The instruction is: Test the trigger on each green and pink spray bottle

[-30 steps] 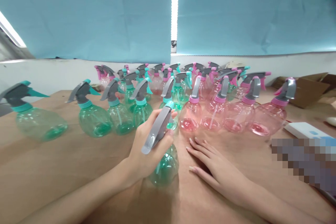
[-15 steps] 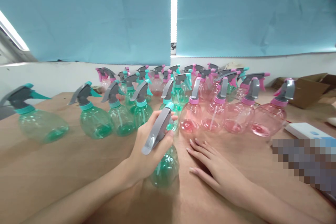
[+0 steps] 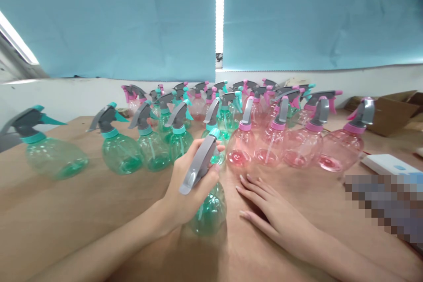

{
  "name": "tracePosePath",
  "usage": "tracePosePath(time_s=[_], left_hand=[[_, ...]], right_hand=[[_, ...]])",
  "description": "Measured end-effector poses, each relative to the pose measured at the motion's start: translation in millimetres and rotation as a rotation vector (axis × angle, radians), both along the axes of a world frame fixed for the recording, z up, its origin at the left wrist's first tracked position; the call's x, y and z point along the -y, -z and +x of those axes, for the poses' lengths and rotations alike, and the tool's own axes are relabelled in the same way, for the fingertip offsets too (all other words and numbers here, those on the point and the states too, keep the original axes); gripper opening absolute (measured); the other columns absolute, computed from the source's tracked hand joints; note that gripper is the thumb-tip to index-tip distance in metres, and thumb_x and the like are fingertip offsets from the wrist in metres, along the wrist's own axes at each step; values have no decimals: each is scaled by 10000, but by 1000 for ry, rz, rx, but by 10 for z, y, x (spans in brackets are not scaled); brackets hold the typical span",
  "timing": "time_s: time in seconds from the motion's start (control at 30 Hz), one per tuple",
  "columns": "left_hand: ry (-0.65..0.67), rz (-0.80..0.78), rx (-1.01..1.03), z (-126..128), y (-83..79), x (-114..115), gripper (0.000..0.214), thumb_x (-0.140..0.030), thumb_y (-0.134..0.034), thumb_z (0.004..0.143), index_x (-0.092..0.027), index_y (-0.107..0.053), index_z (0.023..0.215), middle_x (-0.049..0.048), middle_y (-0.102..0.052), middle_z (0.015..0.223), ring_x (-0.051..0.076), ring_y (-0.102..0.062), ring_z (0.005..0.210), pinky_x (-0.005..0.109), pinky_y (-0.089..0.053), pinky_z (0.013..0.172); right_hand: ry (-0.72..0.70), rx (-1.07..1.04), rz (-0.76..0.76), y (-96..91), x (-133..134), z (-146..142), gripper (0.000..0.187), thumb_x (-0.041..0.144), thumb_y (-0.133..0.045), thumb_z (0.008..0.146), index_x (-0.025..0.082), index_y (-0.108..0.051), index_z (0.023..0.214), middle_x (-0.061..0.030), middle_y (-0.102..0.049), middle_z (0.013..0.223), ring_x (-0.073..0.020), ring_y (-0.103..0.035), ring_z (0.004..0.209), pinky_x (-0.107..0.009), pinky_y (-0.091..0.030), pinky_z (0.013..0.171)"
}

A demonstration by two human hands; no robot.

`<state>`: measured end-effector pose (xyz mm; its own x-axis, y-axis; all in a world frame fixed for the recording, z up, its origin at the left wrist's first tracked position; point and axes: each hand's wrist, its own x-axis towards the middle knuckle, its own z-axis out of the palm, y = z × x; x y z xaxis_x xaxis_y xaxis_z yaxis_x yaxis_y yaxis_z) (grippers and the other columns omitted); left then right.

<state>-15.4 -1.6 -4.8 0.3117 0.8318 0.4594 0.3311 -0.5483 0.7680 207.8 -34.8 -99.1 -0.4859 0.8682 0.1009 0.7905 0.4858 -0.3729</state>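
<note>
My left hand (image 3: 185, 189) is wrapped round the neck and grey trigger head of a green spray bottle (image 3: 209, 211) that stands on the brown table (image 3: 66, 211) in front of me. My right hand (image 3: 269, 209) lies flat on the table just right of that bottle, fingers stretched out and holding nothing. Behind both hands stand rows of bottles: green spray bottles (image 3: 120, 152) to the left and pink spray bottles (image 3: 306, 143) to the right, all with grey trigger heads.
A single green bottle (image 3: 53, 154) stands apart at the far left. A white and blue box (image 3: 386, 165) lies at the right, with an open cardboard box (image 3: 390, 112) behind it. Blue blinds (image 3: 132, 17) cover the window beyond the table.
</note>
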Motion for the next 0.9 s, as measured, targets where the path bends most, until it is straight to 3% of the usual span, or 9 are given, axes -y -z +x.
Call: tracePosePath(time_s=[0.17, 0.43, 0.6, 0.9], left_hand=[[13, -23, -3, 21, -39, 12, 233, -215, -497, 857, -236, -568, 1078, -22, -525, 700, 190, -591, 787, 288, -425, 621], [32, -40, -27, -15, -90, 10, 172, -194, -485, 796, -213, -555, 952, -12, -580, 725, 125, -481, 577, 263, -340, 490], [25, -16, -14, -16, -98, 19, 107, -189, -502, 792, -198, -538, 892, -9, -606, 783, 98, -452, 556, 247, -391, 508], [43, -2, 8, -20, -103, 13, 66, -198, -499, 795, -219, -517, 854, -13, -597, 759, 136, -539, 630, 270, -436, 557]], right_hand=[[6, -31, -14, -16, 7, 5, 577, 535, -418, 985, 189, -467, 1444, -87, -359, 1541, -303, -272, 1442, -558, -238, 1170], [9, -26, -20, 1, -4, 6, 580, 547, -411, 983, 204, -465, 1447, -76, -357, 1542, -305, -272, 1441, -562, -224, 1173], [9, -47, -7, 15, -1, 4, 577, 555, -419, 978, 208, -484, 1435, -77, -374, 1534, -306, -286, 1436, -558, -228, 1173], [13, -47, -24, 9, 4, 12, 583, 556, -422, 977, 204, -477, 1438, -82, -370, 1533, -314, -285, 1436, -574, -226, 1169]])
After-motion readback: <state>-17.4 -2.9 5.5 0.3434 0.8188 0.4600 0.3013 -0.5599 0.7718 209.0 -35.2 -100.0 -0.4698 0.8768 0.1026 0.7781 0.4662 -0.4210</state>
